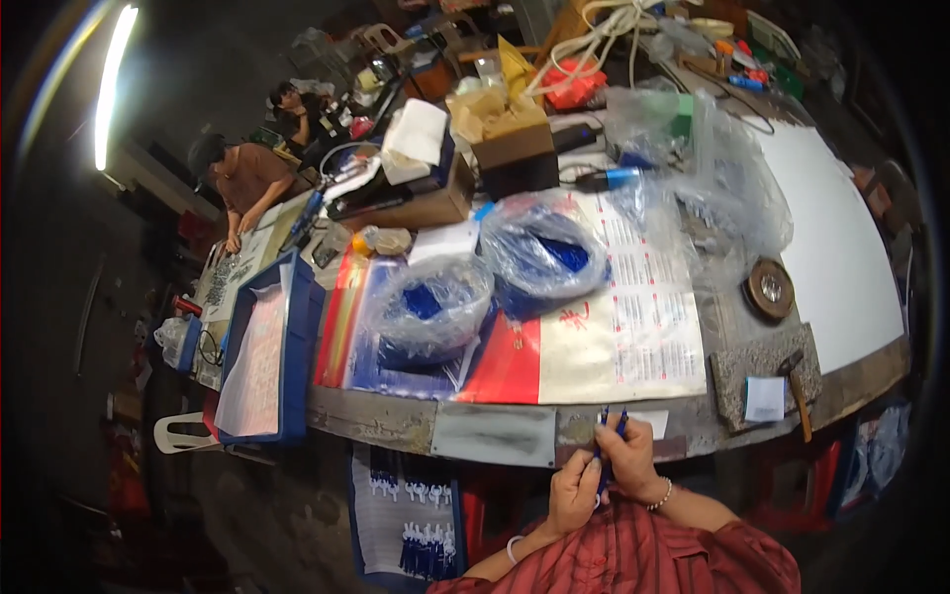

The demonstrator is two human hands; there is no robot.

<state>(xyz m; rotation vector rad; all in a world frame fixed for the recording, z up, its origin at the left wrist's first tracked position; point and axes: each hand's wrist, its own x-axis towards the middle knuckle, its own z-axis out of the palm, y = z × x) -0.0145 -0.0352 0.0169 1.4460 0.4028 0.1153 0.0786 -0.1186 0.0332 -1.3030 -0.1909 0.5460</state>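
Observation:
My left hand (574,492) and my right hand (631,457) are close together at the table's front edge, just above my lap. Both are closed round a slim dark-blue piece (603,463); its narrow tips stick up past my right fingers, and my fingers cover most of it. I cannot make out its exact kind. Beyond my hands stand two see-through plastic bags, a nearer one (435,297) and a farther one (546,252), both with blue contents. Below the table edge to my left, a tray (361,525) holds rows of small blue-and-white pieces.
A blue crate (301,342) with a paper sheet stands at the left. At the right, a hammer (795,381) and a small pad (766,400) lie on a stone slab (727,381), near a round dish (770,289). Boxes and cables crowd the back. Two other people sit far left.

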